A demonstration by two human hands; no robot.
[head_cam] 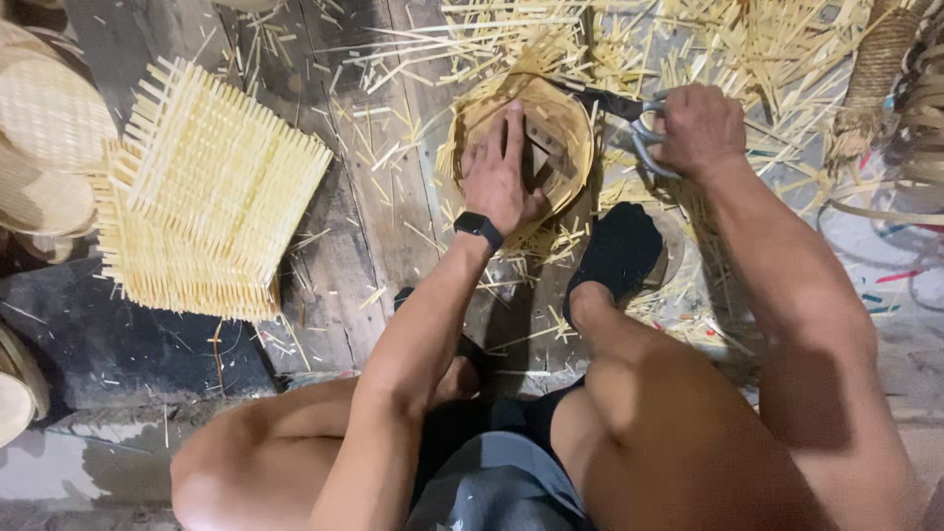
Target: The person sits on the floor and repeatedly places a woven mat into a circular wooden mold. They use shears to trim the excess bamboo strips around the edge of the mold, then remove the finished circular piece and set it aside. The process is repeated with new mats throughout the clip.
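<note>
Basket [575, 147] of woven bamboo sits on the plank floor [364, 226] just ahead of your knees, small, round, mouth up. Your left hand [500, 177] lies flat inside it, fingers spread and pressing down on the base; black watch [479, 227] on that wrist. Your right hand [700, 128] is closed in a fist around the handles of the shears [629, 113], blades reaching to the basket's far rim. Your black shoe [618, 251] is planted just beside the basket's near edge. Stack of square woven mats [211, 187] lies well apart to the left. Loose bamboo offcuts [708, 44] litter the floor beyond the basket.
</note>
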